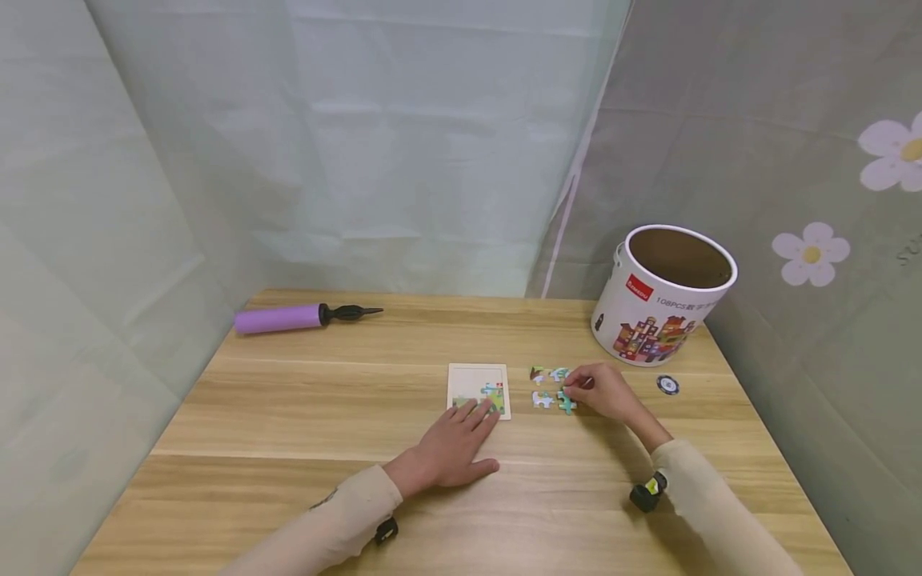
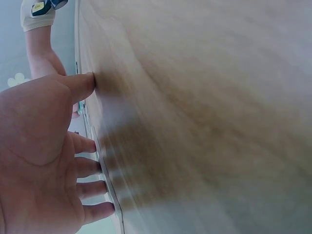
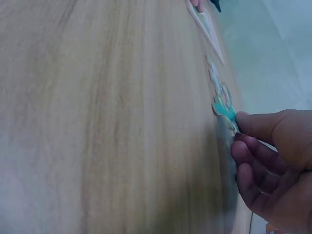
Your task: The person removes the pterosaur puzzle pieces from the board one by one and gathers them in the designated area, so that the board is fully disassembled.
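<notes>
A small square puzzle board (image 1: 478,384) lies on the wooden table (image 1: 324,416), partly filled with coloured pieces. My left hand (image 1: 455,445) lies flat with its straight fingers (image 2: 85,168) pressing the board's near edge. Right of the board sit a few loose puzzle pieces (image 1: 543,376). My right hand (image 1: 603,392) pinches a teal puzzle piece (image 3: 224,108) between thumb and curled fingers, just above or on the tabletop. In the head view that teal piece (image 1: 567,400) shows at my fingertips.
A white cardboard puzzle tub (image 1: 659,296) stands open at the back right. A small round dark disc (image 1: 667,385) lies near it. A purple hand pump (image 1: 288,318) lies at the back left. Fabric curtains enclose the table on three sides.
</notes>
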`<state>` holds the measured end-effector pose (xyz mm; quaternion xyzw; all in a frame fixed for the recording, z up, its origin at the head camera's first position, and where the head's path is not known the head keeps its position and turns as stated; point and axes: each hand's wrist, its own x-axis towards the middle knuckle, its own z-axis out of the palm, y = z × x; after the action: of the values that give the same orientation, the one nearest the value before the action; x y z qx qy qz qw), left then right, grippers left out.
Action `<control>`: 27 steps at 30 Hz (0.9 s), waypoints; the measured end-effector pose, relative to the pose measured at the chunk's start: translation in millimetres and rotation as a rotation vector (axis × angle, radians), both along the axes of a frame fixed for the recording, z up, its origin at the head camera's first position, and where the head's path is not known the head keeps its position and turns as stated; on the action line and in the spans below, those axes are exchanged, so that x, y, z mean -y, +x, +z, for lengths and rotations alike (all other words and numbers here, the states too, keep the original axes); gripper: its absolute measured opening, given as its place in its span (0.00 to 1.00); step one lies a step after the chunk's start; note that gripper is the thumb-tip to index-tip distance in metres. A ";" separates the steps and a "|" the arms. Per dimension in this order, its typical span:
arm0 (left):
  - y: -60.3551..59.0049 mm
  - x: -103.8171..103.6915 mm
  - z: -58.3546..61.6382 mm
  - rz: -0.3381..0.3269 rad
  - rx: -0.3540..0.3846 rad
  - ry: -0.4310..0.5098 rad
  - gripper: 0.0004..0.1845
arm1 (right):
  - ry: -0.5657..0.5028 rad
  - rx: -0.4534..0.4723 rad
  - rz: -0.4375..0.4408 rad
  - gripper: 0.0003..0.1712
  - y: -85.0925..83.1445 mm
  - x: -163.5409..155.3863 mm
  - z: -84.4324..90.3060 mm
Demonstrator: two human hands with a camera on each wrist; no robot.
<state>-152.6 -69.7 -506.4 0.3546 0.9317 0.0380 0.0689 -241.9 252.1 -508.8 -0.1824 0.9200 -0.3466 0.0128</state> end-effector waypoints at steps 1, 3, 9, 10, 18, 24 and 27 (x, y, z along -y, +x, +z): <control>-0.3 -0.1 -0.4 0.001 0.002 0.001 0.42 | 0.005 -0.001 0.000 0.04 0.1 0.3 -0.2; -1.0 -0.4 -1.7 0.002 0.004 -0.006 0.43 | 0.020 -0.002 -0.002 0.05 0.3 1.0 -0.7; -2.8 -1.1 -4.1 0.013 0.006 -0.026 0.43 | 0.051 -0.014 0.010 0.08 0.2 2.2 -1.7; -2.9 -1.3 -4.1 0.013 0.007 -0.028 0.43 | 0.056 -0.017 0.011 0.08 0.0 2.2 -1.3; -1.3 -1.0 -0.6 0.011 0.005 -0.025 0.42 | 0.068 -0.043 0.030 0.03 -9.1 4.1 15.0; 0.1 -0.4 3.8 0.004 0.002 -0.018 0.42 | 0.051 -0.074 0.086 0.07 -11.0 28.3 33.7; -0.2 -0.4 3.4 0.000 0.002 -0.021 0.42 | 0.051 -0.068 0.114 0.08 -12.6 45.8 35.9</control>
<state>-152.8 -69.3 -503.1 0.3537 0.9320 0.0288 0.0736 -254.5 206.3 -472.9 -0.2456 0.9167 -0.3152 0.0061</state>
